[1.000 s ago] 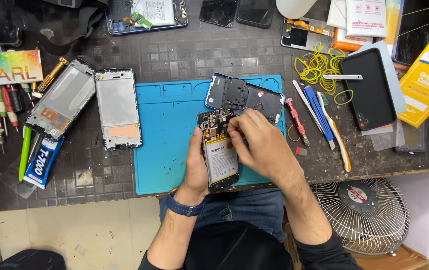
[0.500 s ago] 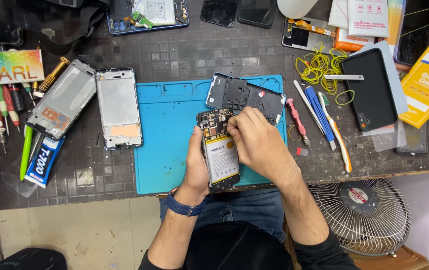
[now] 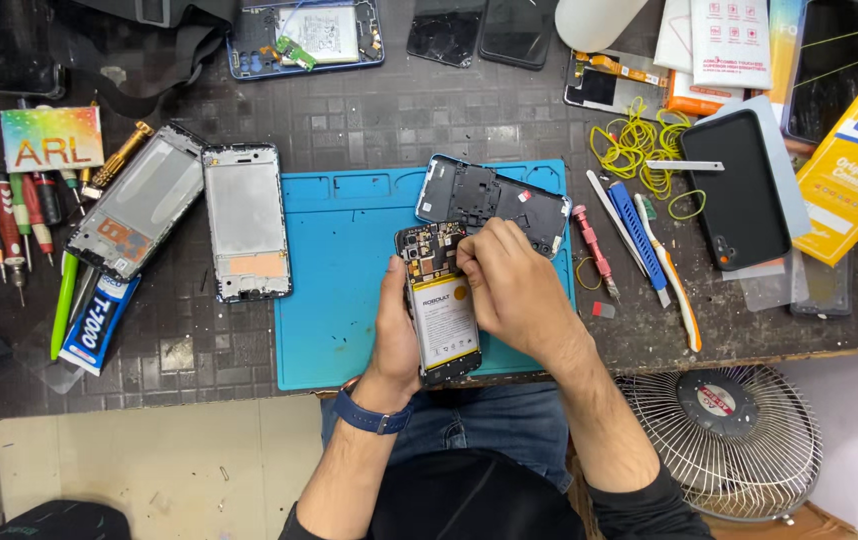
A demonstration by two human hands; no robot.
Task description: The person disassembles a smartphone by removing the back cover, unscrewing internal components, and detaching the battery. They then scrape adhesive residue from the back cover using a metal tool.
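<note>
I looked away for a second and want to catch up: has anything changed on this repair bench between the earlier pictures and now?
Hardly anything. The left hand holds the opened phone over the blue mat as before, and the right hand still works its fingertips at the phone's upper end, shifting only slightly. The back cover, the two screen frames and the tools have not moved.

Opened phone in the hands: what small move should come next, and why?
Probably lift the fingertips slightly to check the spot. The left hand holds the opened phone over the blue mat, and the right hand covers its upper board, hiding the work point.
</note>
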